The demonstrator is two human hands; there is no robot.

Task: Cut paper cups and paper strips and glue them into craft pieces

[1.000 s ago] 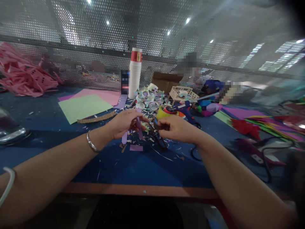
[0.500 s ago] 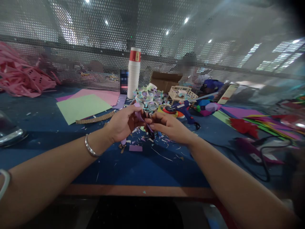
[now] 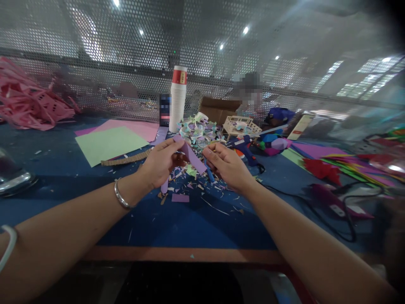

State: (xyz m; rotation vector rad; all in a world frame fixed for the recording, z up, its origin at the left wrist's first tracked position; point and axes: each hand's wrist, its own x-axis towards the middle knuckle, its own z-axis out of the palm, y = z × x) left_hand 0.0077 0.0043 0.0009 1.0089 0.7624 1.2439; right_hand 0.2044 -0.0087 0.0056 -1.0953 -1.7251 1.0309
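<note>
My left hand and right hand both pinch the purple paper strip at frame centre, above the littered surface. Tugging them apart could tear it, and a loose pinch could drop it among the scraps.

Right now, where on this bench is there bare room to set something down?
Bare blue mat lies between the left forearm and right forearm, from the scrap litter to the wooden front edge; more lies between the green sheet and the left forearm. Crowded: the tape-roll pile and glue gun behind the purple strip, cables at right.
</note>
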